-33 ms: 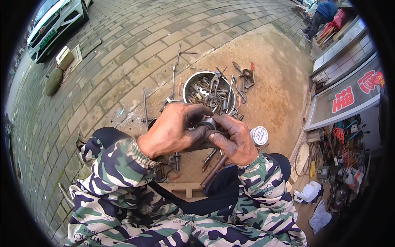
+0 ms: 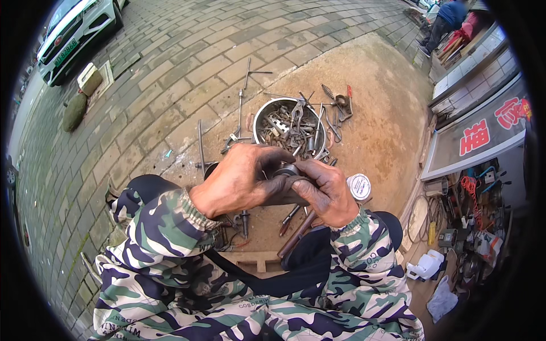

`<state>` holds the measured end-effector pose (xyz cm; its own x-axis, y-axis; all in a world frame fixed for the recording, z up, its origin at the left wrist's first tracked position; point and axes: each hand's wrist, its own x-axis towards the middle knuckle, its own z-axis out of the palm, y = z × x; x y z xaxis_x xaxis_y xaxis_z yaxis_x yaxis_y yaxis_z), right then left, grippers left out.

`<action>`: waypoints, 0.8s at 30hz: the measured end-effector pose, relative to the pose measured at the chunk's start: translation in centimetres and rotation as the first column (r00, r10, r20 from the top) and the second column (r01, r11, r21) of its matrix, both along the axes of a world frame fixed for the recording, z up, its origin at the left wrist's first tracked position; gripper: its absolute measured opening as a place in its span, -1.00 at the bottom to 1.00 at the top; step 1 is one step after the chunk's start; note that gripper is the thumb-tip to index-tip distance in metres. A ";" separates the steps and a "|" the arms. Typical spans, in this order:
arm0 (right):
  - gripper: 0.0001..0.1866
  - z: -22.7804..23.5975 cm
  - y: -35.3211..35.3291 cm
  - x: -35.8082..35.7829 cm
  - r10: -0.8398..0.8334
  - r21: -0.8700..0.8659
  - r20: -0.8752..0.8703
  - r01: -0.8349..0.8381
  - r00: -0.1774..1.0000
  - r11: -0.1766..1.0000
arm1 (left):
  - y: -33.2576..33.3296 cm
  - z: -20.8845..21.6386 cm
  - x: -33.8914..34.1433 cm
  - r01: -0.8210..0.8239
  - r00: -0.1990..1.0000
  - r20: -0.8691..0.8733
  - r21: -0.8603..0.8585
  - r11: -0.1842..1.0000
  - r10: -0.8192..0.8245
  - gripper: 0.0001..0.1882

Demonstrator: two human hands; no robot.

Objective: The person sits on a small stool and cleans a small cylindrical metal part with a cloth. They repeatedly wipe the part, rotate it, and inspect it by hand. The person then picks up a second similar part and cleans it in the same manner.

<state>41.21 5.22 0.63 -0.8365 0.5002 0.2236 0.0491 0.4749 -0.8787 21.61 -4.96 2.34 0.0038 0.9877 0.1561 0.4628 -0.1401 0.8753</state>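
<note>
Between my two hands is a small, round, dark metal part [image 2: 288, 170] with a ring-like rim. It could be a bearing, but fingers cover most of it. My left hand [image 2: 242, 177] curls around its left side, its fingertips blackened with grease. On the other side, my right hand [image 2: 327, 190] pinches it with thumb and fingers closed. Just beyond my hands stands a round metal basin [image 2: 257, 122] full of greasy tools and loose metal parts, with pliers [image 2: 297, 113] on top. A white round-lidded container [image 2: 359, 186] sits beside my right hand.
Long-handled wrenches [image 2: 240, 111] and a metal bar [image 2: 201, 145] lie left of the basin. A red-handled tool [image 2: 349, 96] lies right of it. Nearer me is a brown tube [image 2: 296, 236]. Clutter and a white jug [image 2: 425, 265] stand at right; a car [image 2: 79, 34] is far left.
My right thumb has shifted slightly on the round metal part, which sits at a slightly different angle. My left hand has hardly moved.
</note>
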 end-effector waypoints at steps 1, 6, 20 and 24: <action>-0.72 0.0 0.1 0.0 0.010 0.020 -0.004 -0.010 1.000 1.000 | -0.1 0.0 0.2 -0.017 0.993 0.113 -0.076 0.997 0.026 -0.73; -0.70 -0.2 -0.7 0.0 -0.120 -0.464 0.020 0.116 0.993 0.878 | 0.0 -0.6 1.2 -0.130 0.905 0.364 -0.251 0.959 0.218 -0.72; -0.77 -2.4 -1.1 -0.5 -0.210 -0.477 -0.048 0.162 0.977 0.864 | 0.8 -1.6 0.5 -0.143 0.491 0.756 -0.420 0.896 0.432 -0.70; -0.58 -2.7 -1.0 -0.4 -0.229 -0.446 -0.084 0.169 0.970 0.879 | 0.7 -2.0 0.5 -0.074 0.444 0.798 -0.421 0.904 0.408 -0.70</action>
